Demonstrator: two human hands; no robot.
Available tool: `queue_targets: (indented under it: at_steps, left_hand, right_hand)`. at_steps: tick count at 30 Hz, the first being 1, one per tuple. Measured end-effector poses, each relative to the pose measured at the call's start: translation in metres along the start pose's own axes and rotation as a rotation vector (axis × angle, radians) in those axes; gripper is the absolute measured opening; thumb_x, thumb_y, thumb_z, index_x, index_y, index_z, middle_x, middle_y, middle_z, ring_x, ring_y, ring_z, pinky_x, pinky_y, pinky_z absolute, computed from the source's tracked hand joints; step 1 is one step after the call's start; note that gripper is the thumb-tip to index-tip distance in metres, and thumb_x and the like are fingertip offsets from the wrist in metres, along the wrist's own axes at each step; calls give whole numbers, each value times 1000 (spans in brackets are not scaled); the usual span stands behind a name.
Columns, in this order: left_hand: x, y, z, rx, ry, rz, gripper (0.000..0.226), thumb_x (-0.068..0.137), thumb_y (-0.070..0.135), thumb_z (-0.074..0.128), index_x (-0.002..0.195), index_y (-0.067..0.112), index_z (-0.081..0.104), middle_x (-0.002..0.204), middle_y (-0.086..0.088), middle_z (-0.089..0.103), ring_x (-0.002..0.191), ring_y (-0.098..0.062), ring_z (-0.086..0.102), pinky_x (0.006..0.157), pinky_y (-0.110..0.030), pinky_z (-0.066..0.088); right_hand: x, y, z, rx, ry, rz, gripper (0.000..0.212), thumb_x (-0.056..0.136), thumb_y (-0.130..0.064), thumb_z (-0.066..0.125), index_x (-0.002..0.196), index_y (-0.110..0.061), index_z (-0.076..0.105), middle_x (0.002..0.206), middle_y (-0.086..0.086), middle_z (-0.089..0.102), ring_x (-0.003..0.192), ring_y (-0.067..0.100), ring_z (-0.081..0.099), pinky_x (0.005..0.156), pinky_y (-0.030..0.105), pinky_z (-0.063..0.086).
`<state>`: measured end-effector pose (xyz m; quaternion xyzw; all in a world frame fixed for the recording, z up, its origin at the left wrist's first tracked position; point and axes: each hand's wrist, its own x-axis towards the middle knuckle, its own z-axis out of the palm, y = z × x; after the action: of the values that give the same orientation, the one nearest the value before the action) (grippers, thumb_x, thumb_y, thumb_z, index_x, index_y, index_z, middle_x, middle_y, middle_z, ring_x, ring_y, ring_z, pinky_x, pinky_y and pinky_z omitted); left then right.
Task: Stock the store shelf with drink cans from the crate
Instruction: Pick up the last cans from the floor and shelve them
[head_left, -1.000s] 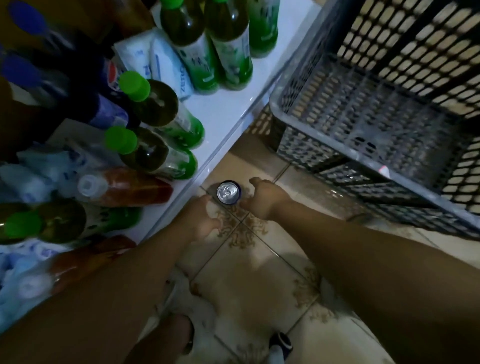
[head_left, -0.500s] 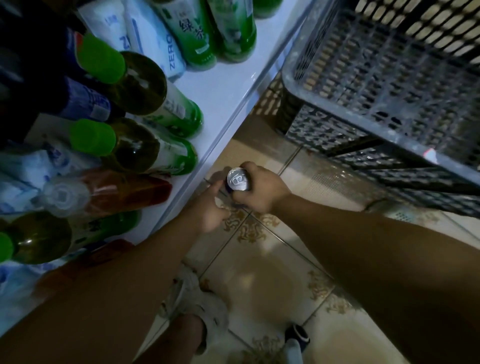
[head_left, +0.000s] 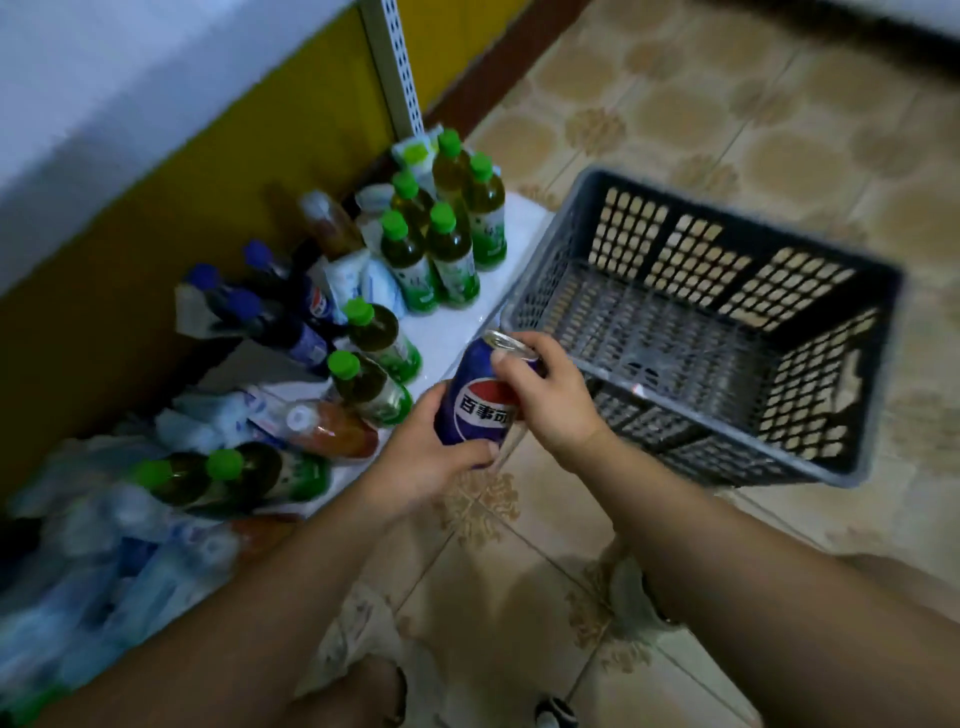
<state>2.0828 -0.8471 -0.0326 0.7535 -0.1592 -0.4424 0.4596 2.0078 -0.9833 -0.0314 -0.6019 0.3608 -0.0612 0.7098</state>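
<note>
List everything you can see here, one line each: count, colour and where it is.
drink can: one, blue, held over the shelf's front edge
crate: one, grey, on the floor right of the shelf, nothing visible inside
green-capped bottles: about nine, greenish, across the shelf
blue-capped bottles: about three, dark, shelf back
amber bottles: at least two, on the shelf
shelf: one, white, left
floor: beige tiles
left hand: grips the can's lower body
right hand: grips the can's top
</note>
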Motion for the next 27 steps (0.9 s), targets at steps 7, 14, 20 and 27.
queue_targets:
  at_steps: [7, 14, 20, 27]
  left_hand:
    - [-114, 101, -21, -40, 80, 215, 44, 76, 9, 75, 106, 32, 53, 106, 4, 64, 97, -9, 62, 76, -20, 50]
    - [-232, 159, -53, -96, 206, 441, 69, 63, 16, 82, 121, 24, 47, 114, -1, 63, 92, -5, 64, 72, -18, 52]
    - [-324, 148, -94, -66, 389, 473, 81, 62, 15, 84, 130, 19, 41, 117, 0, 63, 102, -10, 63, 82, -25, 53]
    - [-424, 98, -156, 8, 655, 373, 76, 77, 4, 75, 140, 17, 35, 114, 6, 58, 102, -4, 59, 81, -18, 51]
  right_hand:
    - [-101, -123, 6, -73, -97, -251, 40, 80, -26, 77, 110, -22, 51, 98, 0, 65, 86, 15, 67, 70, 27, 58]
    - [-195, -220, 49, -243, -115, -538, 50, 60, -56, 74, 96, -27, 54, 93, -1, 67, 84, 17, 68, 77, 42, 58]
    - [-264, -253, 118, -390, -272, -719, 55, 70, -49, 76, 113, -25, 52, 100, -5, 64, 86, 10, 65, 70, 28, 54]
    - [-325, -256, 221, -533, -549, -863, 53, 71, -47, 77, 113, -31, 50, 98, -15, 60, 88, 6, 61, 77, 28, 54]
